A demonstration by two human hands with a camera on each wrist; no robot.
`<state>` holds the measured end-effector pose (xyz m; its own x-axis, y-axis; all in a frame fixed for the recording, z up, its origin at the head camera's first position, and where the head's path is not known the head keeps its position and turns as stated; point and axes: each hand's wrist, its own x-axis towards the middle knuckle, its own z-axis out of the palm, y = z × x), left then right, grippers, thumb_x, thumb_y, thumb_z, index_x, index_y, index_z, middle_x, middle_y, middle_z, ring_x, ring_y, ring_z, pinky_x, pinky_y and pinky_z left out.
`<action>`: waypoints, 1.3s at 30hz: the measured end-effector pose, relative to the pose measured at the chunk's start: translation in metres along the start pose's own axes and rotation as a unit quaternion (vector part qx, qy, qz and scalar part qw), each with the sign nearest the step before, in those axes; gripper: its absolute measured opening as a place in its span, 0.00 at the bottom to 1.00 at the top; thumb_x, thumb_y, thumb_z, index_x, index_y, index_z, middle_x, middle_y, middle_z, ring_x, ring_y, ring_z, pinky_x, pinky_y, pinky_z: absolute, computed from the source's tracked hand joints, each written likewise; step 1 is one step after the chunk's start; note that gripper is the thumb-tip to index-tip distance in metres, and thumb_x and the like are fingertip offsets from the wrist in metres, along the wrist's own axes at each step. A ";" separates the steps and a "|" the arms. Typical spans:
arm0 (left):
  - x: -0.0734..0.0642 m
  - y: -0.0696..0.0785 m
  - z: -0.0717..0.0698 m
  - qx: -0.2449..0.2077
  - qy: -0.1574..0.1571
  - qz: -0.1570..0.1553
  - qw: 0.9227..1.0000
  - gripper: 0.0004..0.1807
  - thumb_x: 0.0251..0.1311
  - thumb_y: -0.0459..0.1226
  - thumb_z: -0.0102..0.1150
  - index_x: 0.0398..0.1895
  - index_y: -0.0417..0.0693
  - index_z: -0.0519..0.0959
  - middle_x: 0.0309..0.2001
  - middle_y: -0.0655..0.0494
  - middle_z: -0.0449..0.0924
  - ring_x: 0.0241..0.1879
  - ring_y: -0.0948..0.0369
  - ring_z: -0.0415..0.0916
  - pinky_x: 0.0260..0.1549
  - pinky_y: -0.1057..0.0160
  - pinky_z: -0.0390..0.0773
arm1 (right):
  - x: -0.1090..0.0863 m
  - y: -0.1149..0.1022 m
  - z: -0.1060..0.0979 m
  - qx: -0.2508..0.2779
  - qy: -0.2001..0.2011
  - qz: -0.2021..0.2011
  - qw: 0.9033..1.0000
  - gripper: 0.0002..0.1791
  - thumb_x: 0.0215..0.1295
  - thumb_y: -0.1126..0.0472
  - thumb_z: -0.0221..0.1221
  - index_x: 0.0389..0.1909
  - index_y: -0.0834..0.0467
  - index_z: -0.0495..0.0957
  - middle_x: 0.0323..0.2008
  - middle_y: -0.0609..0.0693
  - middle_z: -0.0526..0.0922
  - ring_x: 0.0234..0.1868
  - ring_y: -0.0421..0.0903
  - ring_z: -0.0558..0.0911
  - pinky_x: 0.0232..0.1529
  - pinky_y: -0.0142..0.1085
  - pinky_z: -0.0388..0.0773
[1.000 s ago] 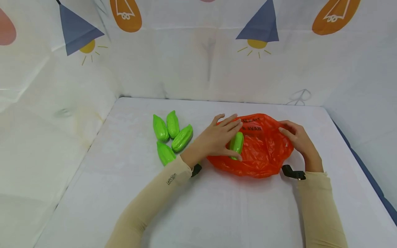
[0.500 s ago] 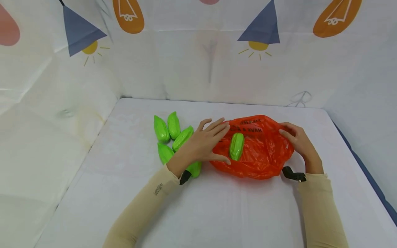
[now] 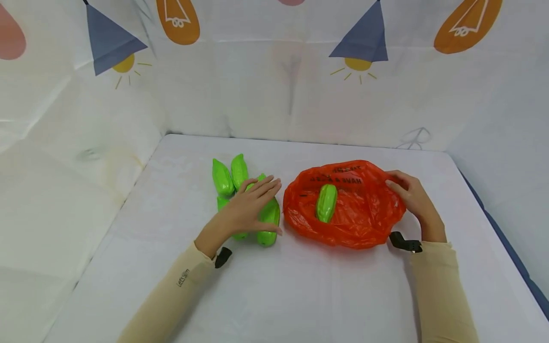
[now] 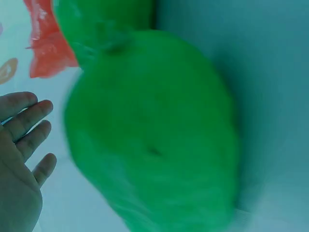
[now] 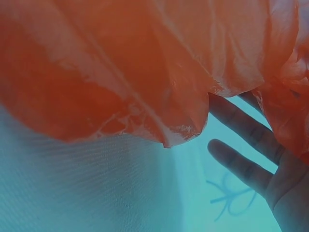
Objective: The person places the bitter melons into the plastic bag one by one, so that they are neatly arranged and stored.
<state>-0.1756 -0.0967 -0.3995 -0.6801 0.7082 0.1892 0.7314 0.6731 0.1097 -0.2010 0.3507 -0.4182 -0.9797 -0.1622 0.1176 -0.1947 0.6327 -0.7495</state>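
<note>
My left hand (image 3: 242, 209) reaches over a cluster of glossy green, ridged, pointed fruit, its fingers spread. One green fruit (image 3: 270, 219) lies partly under the hand, between thumb and forefinger. Another, close and blurred, fills the middle of the left wrist view as a green fruit (image 4: 149, 135). With thumb and fingers my right hand (image 3: 411, 195) grips the right rim of a red plastic bag (image 3: 369, 205), which stands open. Inside the bag lies a single green fruit (image 3: 327, 204). In the right wrist view, the bag (image 5: 120, 72) hides part of the fingers.
Two more green fruits, a left one (image 3: 222, 178) and a right one (image 3: 239, 171), lie at the back of the cluster. The white table (image 3: 309, 295) ends at a hanging white cloth (image 3: 257, 95) printed with lamps and bulbs.
My left hand has moved left from over the bag to the cluster, leaving the one green fruit in the bag uncovered. The right hand stays at the bag's rim.
</note>
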 end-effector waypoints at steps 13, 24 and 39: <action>-0.021 -0.015 0.019 -0.052 -0.023 -0.002 0.998 0.69 0.34 0.73 0.67 0.76 0.44 0.55 0.77 0.53 0.54 0.76 0.52 0.50 0.69 0.48 0.57 | 0.001 0.004 0.002 0.011 0.001 -0.006 1.000 0.20 0.74 0.57 0.51 0.59 0.64 0.74 0.44 0.27 0.76 0.42 0.28 0.76 0.40 0.18 0.76; -0.023 -0.015 0.025 -0.065 -0.047 -0.006 0.997 0.69 0.32 0.72 0.69 0.76 0.43 0.56 0.76 0.52 0.56 0.76 0.51 0.50 0.69 0.46 0.57 | 0.002 0.009 0.003 0.008 -0.004 0.002 1.000 0.19 0.74 0.58 0.51 0.59 0.64 0.74 0.42 0.28 0.76 0.39 0.30 0.76 0.38 0.19 0.78; -0.023 -0.019 0.029 -0.038 -0.048 -0.004 0.998 0.69 0.30 0.74 0.68 0.74 0.43 0.60 0.73 0.48 0.60 0.72 0.53 0.60 0.70 0.47 0.56 | 0.004 0.011 0.002 0.010 -0.008 -0.005 1.000 0.19 0.74 0.61 0.50 0.59 0.67 0.72 0.42 0.27 0.76 0.38 0.29 0.76 0.36 0.19 0.78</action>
<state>-0.1751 -0.1192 -0.4346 -0.6844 0.7231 0.0935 0.7256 0.6629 0.1845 -0.2067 0.3560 -0.4272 -0.9770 -0.1797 0.1150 -0.2028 0.6154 -0.7617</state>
